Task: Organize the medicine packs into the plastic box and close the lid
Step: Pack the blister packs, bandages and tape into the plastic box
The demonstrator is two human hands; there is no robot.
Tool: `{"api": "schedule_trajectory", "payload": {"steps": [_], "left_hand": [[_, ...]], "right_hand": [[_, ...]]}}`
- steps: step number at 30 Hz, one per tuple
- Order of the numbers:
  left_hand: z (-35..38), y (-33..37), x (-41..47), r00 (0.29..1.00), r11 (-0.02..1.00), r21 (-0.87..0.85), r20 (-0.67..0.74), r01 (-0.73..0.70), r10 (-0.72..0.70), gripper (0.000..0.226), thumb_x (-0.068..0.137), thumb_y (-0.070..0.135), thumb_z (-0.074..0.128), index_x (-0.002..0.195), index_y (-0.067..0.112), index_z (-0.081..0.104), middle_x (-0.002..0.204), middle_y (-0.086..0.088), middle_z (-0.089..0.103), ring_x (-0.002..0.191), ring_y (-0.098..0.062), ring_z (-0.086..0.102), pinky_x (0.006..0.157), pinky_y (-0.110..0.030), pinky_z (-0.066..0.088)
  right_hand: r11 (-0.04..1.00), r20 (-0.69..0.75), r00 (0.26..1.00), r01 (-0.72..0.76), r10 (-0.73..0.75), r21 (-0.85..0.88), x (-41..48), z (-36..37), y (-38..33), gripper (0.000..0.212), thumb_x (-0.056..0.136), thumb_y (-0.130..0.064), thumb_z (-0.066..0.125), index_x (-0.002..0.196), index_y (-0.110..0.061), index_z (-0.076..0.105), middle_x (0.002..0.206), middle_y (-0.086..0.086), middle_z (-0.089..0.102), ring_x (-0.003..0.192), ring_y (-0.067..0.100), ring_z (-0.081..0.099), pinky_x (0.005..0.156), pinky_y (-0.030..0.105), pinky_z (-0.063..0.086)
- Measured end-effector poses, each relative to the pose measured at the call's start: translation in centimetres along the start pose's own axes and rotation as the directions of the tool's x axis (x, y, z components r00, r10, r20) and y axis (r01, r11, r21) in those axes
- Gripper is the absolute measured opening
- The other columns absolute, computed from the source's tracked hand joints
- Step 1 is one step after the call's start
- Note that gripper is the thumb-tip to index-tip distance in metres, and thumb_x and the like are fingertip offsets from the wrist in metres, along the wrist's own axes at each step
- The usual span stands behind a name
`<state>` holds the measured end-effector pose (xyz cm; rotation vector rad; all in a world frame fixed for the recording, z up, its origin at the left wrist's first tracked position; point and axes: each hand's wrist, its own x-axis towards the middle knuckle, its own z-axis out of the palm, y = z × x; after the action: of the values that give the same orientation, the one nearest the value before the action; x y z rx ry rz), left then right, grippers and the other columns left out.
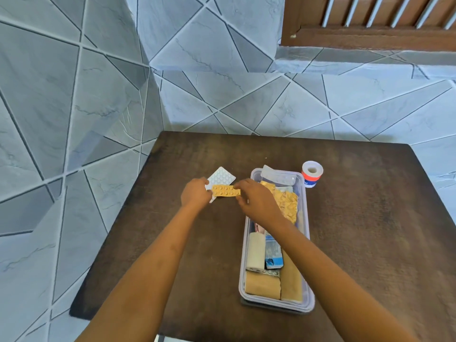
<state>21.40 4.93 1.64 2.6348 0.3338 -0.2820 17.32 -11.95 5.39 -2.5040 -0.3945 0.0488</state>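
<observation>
We've got the orange strip (226,190) centre frame, long axis left-right, left hand (195,193) pinching one end, right hand (256,201) the other; white pack (221,177) under it. Box (305,230) sits just right, nearer our right hand, lid not on

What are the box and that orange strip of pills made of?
The box looks like clear, slightly frosted plastic: its contents show through the walls. The orange strip, held by both hands, looks like a glossy plastic or foil blister pack with raised pill bubbles; which, I cannot tell.
</observation>
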Motion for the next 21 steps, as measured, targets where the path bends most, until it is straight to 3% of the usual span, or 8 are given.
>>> {"api": "schedule_trajectory", "payload": {"steps": [4,7,12,16,18,21], "left_hand": [[-0.1,-1.0,3.1,0.994,0.999,0.04,0.099,0.031,-0.035,0.048,0.083,0.016,0.059,0.13,0.012,0.049,0.131,-0.017,0.047,0.121,-0.034,0.049,0.095,-0.042,0.045],[0.8,-1.6,4.0,0.983,0.999,0.04,0.185,0.014,-0.021,0.053,0.075,0.018,0.066,0.124,0.011,0.049,0.127,-0.015,0.047,0.12,-0.034,0.048,0.094,-0.043,0.047],[1.9,-2.6,4.8,0.989,0.999,-0.019,0.144,-0.027,0.029,0.065,0.074,0.02,0.073,0.133,0.016,0.047,0.131,-0.015,0.045,0.123,-0.033,0.043,0.097,-0.036,0.042],[2.0,-3.1,5.3,0.985,0.992,-0.123,0.171,0.036,-0.015,0.078,0.066,0.023,0.081,0.134,0.014,0.044,0.127,-0.018,0.054,0.122,-0.032,0.047,0.098,-0.036,0.041],[1.8,-3.0,5.1,0.984,0.983,-0.173,0.175,0.064,-0.033,0.068,0.066,0.021,0.081,0.126,0.01,0.05,0.121,-0.015,0.062,0.116,-0.03,0.055,0.093,-0.036,0.046],[1.2,-2.8,4.5,0.989,0.956,-0.274,0.131,0.108,-0.074,0.017,0.079,0.018,0.069,0.091,0.009,0.062,0.097,-0.009,0.069,0.098,-0.029,0.063,0.078,-0.035,0.047]], "right_hand": [[0.964,0.272,0.962,0.055,0.018,-0.26,5.6,2.8,-0.5,0.037,0.091,-0.014,0.048,0.128,-0.007,0.047,0.134,0.015,0.052,0.12,0.03,0.052,0.099,0.036,0.044],[0.925,0.362,0.925,0.033,0.116,-0.378,8.0,5.3,0.1,0.038,0.09,-0.011,0.047,0.128,-0.006,0.044,0.133,0.016,0.05,0.12,0.032,0.051,0.097,0.04,0.045],[0.896,0.317,0.933,-0.015,0.173,-0.444,9.5,7.2,0.7,0.038,0.093,-0.011,0.044,0.13,-0.004,0.04,0.136,0.019,0.04,0.117,0.037,0.05,0.093,0.043,0.046],[0.884,0.265,0.935,-0.094,0.236,-0.458,10.0,7.6,0.7,0.039,0.093,-0.014,0.044,0.131,-0.005,0.039,0.131,0.019,0.046,0.118,0.035,0.052,0.095,0.042,0.044],[0.89,0.24,0.933,-0.145,0.269,-0.433,10.2,7.5,0.7,0.042,0.092,-0.016,0.049,0.131,-0.005,0.038,0.132,0.02,0.044,0.12,0.035,0.049,0.098,0.041,0.043],[0.92,0.212,0.945,-0.162,0.249,-0.358,10.1,6.4,0.1,0.04,0.088,-0.016,0.055,0.125,-0.006,0.043,0.128,0.021,0.051,0.115,0.035,0.053,0.094,0.04,0.046]]}}
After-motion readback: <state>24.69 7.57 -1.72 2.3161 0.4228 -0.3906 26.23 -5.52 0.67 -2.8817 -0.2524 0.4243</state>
